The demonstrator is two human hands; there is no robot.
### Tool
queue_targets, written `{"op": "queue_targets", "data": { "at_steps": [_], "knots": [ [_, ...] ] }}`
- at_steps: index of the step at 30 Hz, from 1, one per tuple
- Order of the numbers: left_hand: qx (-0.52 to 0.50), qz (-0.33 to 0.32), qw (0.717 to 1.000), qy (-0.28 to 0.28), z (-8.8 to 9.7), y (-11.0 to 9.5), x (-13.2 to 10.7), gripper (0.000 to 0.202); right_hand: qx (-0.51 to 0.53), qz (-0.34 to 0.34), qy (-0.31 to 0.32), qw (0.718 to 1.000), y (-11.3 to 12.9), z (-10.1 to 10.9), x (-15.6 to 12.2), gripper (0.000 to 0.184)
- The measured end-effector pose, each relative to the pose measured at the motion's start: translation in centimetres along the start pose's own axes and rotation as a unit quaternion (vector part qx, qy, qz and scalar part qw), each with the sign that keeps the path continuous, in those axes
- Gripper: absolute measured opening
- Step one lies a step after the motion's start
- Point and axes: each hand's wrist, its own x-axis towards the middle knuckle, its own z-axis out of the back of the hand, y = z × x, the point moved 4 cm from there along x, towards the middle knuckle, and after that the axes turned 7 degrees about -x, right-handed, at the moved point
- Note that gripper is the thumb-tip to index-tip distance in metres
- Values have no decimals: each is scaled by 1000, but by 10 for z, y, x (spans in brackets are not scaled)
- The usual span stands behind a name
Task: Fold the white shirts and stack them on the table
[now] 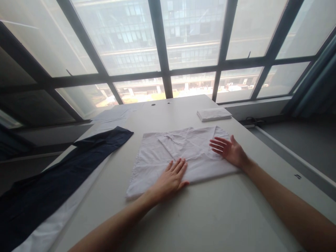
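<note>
A white cloth [149, 157], folded into a rough rectangle with creases and a loose layer on top, lies on the white table in front of me. My left hand [172, 178] rests flat on its near edge, palm down, fingers stretched forward. Over the cloth's right side is my right hand [229, 150], turned palm inward with its fingers extended and somewhat apart. Nothing is held in it; whether its lower edge touches the cloth I cannot tell.
On the table [210, 217], a smaller folded white cloth [214, 114] sits at the back right. Dark navy fabric [65, 178] spreads along the left side over white fabric [60, 217]. Light fabric [112, 115] lies at the back left. Beyond stand framed windows [191, 35] and a curtain [312, 77].
</note>
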Motion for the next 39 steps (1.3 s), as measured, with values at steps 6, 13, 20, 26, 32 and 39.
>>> {"op": "queue_targets", "data": {
  "at_steps": [6,13,20,26,32,39],
  "knots": [
    [7,-1,1000,-4,1,-1,0,74,120,-22,-149,981,-14,50,4,73],
    [10,-1,1000,-5,0,-1,0,75,300,-36,-254,919,-26,70,4,55],
    [-2,4,1000,10,4,-4,0,77,335,3,-403,852,-32,102,-2,48],
    [5,-1,1000,-6,3,-3,1,75,309,37,-354,882,-10,78,-4,47],
    [2,0,1000,-2,4,-4,1,74,185,-28,-102,977,6,-16,-6,48],
    [-6,3,1000,-1,3,-3,2,74,106,-88,87,987,-8,-67,-7,37]
  ]
}}
